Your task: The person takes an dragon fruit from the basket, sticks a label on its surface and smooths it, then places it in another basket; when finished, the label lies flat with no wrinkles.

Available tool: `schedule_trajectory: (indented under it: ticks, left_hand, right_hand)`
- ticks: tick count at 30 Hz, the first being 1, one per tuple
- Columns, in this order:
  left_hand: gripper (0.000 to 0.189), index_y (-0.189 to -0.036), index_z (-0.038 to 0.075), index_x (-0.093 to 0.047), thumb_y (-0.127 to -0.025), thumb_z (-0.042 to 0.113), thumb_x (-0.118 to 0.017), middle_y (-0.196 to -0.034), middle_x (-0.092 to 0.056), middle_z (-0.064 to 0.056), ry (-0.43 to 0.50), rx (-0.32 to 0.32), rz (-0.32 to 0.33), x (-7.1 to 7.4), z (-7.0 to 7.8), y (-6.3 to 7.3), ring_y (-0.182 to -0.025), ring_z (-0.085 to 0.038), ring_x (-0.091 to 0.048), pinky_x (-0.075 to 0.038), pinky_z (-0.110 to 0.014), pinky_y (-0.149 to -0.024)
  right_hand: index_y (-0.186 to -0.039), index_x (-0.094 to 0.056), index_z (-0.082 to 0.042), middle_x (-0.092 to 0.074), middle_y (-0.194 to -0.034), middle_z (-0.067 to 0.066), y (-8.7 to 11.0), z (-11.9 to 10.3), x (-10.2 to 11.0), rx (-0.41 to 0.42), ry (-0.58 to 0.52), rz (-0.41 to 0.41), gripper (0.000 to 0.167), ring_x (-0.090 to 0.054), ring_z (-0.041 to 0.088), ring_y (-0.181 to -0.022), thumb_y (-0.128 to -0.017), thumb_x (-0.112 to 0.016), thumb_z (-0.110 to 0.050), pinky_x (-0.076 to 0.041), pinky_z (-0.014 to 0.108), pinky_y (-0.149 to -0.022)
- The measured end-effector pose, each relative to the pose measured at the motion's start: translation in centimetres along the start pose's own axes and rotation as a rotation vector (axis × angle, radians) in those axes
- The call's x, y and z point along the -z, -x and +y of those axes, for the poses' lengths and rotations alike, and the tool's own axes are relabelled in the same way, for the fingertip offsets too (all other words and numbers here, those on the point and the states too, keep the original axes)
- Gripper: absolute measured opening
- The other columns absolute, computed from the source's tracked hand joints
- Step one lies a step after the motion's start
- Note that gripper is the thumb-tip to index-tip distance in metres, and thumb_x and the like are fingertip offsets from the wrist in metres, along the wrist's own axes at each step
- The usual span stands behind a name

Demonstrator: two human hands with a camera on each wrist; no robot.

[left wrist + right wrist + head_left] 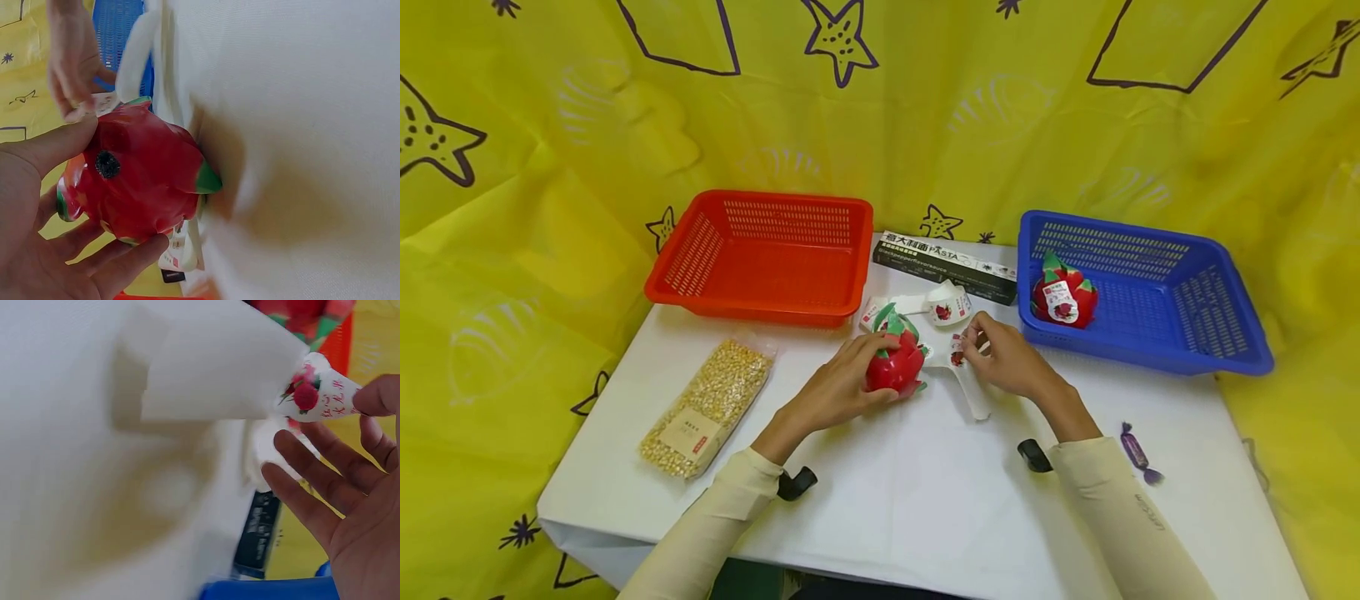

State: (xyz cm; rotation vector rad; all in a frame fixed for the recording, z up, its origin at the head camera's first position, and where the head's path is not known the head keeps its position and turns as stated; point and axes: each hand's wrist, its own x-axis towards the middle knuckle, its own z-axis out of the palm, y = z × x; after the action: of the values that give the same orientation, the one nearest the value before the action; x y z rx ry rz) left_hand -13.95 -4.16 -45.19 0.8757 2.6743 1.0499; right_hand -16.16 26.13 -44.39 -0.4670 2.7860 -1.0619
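My left hand (853, 367) grips a red dragon fruit (895, 371) with green leaf tips, just above the white table. In the left wrist view, thumb and fingers curve round the dragon fruit (147, 169), its dark round end facing the camera. To its right, my right hand (1009, 358) pinches the edge of a white label strip (972, 393). The right wrist view shows thumb and index finger on a label (331, 400) printed with a dragon fruit and red characters; the other fingers (319, 469) are spread. Behind lies more curled label strip (951, 304).
A red basket (760, 312) stands at the back left. The blue basket (1150, 354) at right holds another dragon fruit (1067, 292) bearing a label. Between them lies a black-and-white pasta box (943, 271). A bag of corn kernels (707, 408) is at left, a purple wrapped candy (1138, 454) at right.
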Motion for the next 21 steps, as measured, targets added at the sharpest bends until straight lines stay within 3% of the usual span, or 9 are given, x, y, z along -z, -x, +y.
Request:
schedule_trajectory:
  ticks: [3,7,10,15,21]
  left_hand:
    - [0.073,-0.15,0.018,-0.048,-0.089,0.025,-0.088,-0.157,-0.047,-0.009,0.004,0.006,-0.004,0.0,-0.1,0.0,-0.141,-0.029,-0.047,-0.057,-0.054,-0.102]
    - [0.072,-0.149,0.019,-0.047,-0.09,0.025,-0.087,-0.158,-0.045,-0.008,0.01,0.012,-0.013,-0.1,-0.1,-0.1,-0.143,-0.03,-0.045,-0.056,-0.055,-0.103]
    - [0.071,-0.149,0.019,-0.047,-0.091,0.026,-0.087,-0.159,-0.045,-0.008,0.009,0.011,-0.018,-0.1,-0.1,-0.1,-0.144,-0.03,-0.044,-0.056,-0.056,-0.103]
    - [0.072,-0.15,0.019,-0.047,-0.09,0.026,-0.087,-0.158,-0.045,-0.009,0.011,0.007,-0.019,0.0,-0.1,0.0,-0.143,-0.03,-0.044,-0.054,-0.056,-0.105]
    - [0.08,-0.154,0.018,-0.044,-0.088,0.026,-0.089,-0.162,-0.041,-0.01,0.076,0.001,-0.071,0.5,0.0,-0.1,-0.147,-0.03,-0.039,-0.047,-0.055,-0.114]
  right_hand:
    - [-0.098,-0.055,-0.008,-0.075,-0.097,0.009,-0.1,-0.8,0.5,0.039,-0.051,0.028,0.01,-0.072,0.025,-0.089,-0.1,-0.065,-0.008,-0.062,0.037,-0.081]
    - [-0.101,-0.051,-0.007,-0.079,-0.094,0.012,0.0,-1.3,0.6,0.028,-0.164,-0.032,0.01,-0.076,0.031,-0.086,-0.102,-0.062,-0.007,-0.055,0.029,-0.074]
    - [-0.104,-0.051,-0.005,-0.079,-0.099,0.015,0.2,-1.5,0.4,0.013,-0.221,-0.072,0.01,-0.076,0.034,-0.093,-0.105,-0.06,-0.009,-0.055,0.028,-0.077]
    - [-0.103,-0.059,-0.004,-0.073,-0.101,0.012,0.3,-2.5,0.2,0.063,-0.285,-0.08,0.01,-0.073,0.025,-0.093,-0.106,-0.062,-0.013,-0.058,0.028,-0.083]
    - [-0.096,-0.065,-0.007,-0.065,-0.093,0.005,0.2,-4.0,-0.4,0.115,-0.324,-0.166,0.009,-0.064,0.021,-0.084,-0.102,-0.067,-0.013,-0.056,0.027,-0.075]
